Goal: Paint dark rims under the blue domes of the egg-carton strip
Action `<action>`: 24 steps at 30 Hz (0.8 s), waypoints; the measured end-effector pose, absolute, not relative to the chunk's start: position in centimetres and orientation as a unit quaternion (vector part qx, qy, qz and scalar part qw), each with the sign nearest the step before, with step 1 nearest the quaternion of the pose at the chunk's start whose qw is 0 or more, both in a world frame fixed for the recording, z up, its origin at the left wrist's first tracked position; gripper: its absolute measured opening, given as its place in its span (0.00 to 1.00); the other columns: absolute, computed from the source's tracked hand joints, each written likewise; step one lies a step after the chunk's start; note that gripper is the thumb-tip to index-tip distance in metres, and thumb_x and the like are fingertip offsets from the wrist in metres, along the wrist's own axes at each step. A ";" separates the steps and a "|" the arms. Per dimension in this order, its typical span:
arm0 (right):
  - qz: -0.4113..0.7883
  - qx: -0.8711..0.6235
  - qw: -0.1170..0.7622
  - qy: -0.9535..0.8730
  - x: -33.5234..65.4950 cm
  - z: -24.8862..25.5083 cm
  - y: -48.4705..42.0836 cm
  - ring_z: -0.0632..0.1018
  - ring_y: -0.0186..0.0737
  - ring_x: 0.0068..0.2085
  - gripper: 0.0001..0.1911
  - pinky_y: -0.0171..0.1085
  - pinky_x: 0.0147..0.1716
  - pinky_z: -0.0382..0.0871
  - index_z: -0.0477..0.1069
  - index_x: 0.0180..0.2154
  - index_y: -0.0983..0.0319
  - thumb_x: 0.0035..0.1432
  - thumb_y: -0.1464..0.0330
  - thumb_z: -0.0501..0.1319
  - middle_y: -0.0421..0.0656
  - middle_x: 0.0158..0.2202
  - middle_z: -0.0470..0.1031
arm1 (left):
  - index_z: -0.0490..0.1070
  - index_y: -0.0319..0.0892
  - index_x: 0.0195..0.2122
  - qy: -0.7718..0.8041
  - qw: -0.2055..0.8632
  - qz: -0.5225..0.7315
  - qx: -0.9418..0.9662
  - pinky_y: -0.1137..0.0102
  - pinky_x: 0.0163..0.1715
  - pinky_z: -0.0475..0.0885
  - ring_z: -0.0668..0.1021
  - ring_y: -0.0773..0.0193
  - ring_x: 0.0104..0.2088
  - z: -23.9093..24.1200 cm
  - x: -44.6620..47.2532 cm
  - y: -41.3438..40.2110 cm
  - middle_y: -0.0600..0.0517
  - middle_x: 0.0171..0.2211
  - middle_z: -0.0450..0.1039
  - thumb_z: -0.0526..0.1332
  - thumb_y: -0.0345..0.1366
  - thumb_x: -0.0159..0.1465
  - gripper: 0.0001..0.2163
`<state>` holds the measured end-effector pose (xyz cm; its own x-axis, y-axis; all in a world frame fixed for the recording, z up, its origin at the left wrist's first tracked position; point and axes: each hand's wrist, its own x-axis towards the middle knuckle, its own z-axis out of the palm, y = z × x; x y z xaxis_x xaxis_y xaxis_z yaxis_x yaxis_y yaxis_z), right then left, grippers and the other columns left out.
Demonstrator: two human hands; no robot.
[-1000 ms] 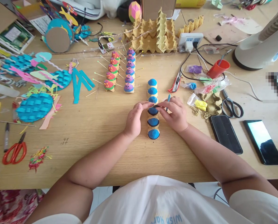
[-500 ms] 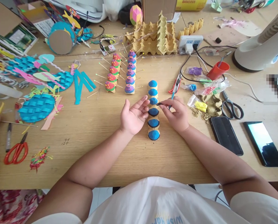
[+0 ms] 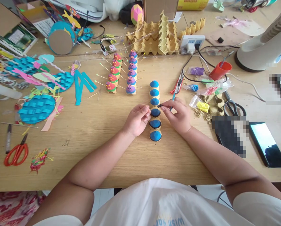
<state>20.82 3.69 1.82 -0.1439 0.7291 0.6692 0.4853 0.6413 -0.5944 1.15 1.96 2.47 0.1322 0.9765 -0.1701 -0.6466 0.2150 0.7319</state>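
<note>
Forearms (image 3: 105, 157) angled inward, left hand (image 3: 137, 120) curled, right hand (image 3: 178, 115) pinching

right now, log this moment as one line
left hand: curled, beside blue-domed carton row | right hand: pinching black strip, blue stick in grip | nearest three domes: black-edged

Domed strip (image 3: 154, 93) before me: matt, clay-like blue over rough moulded pulp. Table (image 3: 107, 153): wood-grained, smooth, low sheen. Egg trays (image 3: 152, 40): rough, matt pulp. Cup (image 3: 221, 69): smooth red plastic. Phone (image 3: 268, 144): glossy, mirror-like screen. Scissors (image 3: 22, 146): metal blades, smooth plastic handles. My shirt (image 3: 154, 201): creased white cloth, matt.
</note>
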 end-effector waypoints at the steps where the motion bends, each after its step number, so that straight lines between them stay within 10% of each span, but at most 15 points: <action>1: 0.113 -0.395 0.513 -0.754 20.8 1.8 3.6 0.79 0.40 0.34 0.08 0.43 0.39 0.74 0.83 0.41 0.56 0.72 0.60 0.69 0.41 0.33 0.83 | 0.78 0.41 0.25 0.329 0.707 0.571 0.259 0.80 0.22 0.63 0.69 0.77 0.25 2.5 1.2 1.9 0.58 0.23 0.72 0.88 0.47 0.44 0.23; 24: 0.030 -0.322 0.504 -0.801 20.8 1.2 3.7 0.78 0.41 0.35 0.08 0.44 0.38 0.70 0.83 0.49 0.56 0.72 0.63 0.69 0.41 0.33 0.81 | 0.89 0.46 0.37 0.391 0.626 0.563 0.372 0.73 0.29 0.70 0.76 0.71 0.27 0.6 1.6 1.4 0.51 0.32 0.86 0.84 0.53 0.51 0.20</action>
<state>20.80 3.68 1.21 -0.2847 0.5458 0.7880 0.4864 0.7906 -0.3719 1.64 1.41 0.58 0.0590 0.9958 -0.0707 -0.4138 0.0889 0.9060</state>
